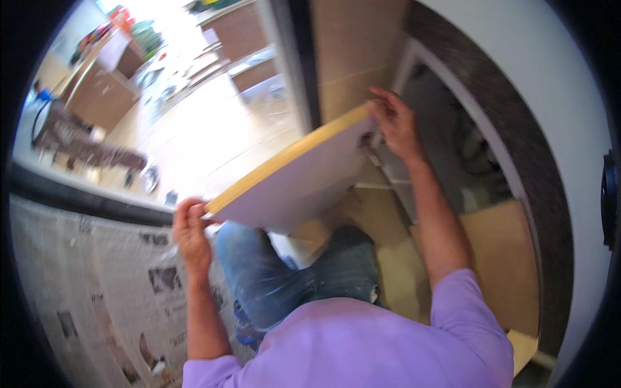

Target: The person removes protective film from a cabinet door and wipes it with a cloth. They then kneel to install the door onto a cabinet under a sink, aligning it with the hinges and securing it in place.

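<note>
I hold a white board with a yellow edge in front of me, tilted across my bent knees. My left hand grips its near left corner, with the fingers curled at the end of the yellow edge. At the far right end my right hand has its fingers on the board's upper corner. A dark round spot with a metal piece shows on the board beside that hand, too blurred to make out fully. Just right of the board is an open cabinet with a pale frame and a dark interior.
A brown panel rises behind the board. Brown sheets lie at my right. Newspaper-covered surface is at the left. Beyond the doorway are brown cupboards, piled items and loose pieces on a pale tiled floor.
</note>
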Demonstrator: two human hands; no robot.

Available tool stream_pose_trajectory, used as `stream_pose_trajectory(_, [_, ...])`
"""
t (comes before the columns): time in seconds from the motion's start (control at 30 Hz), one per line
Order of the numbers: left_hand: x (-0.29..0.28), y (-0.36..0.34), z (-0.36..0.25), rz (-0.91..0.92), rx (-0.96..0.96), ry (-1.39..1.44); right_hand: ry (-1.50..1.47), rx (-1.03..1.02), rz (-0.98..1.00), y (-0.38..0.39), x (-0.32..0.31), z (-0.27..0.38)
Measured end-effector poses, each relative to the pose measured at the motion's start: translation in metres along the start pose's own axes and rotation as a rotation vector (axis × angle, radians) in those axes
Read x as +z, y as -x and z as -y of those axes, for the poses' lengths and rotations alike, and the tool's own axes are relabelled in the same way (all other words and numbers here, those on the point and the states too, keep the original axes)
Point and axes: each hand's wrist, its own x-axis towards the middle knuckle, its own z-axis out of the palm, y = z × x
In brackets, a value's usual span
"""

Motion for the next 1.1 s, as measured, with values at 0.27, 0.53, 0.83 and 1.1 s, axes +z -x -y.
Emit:
stream_pose_trajectory(0.27, [0.011,0.034,0.027,-0.151,0.053,0.016,-0.013,0.166,0.021,0.014,0.014,0.006])
stream_pose_trajectory(0.53, [0.001,0.026,0.021,0.015,0.041,0.060,-0.071,0.178,0.050,0.016,0.008,0.015])
stream_pose_trajectory(0.83, [0.009,0.023,0.004,0.030,-0.182,0.316,-0.142,0.268,0.027,0.005,-0.002,0.006])
stream_pose_trajectory(1.1, [0.031,0.022,-0.007,-0.013,-0.165,0.153,-0.239,0.311,0.003,0.002,0.000,0.013])
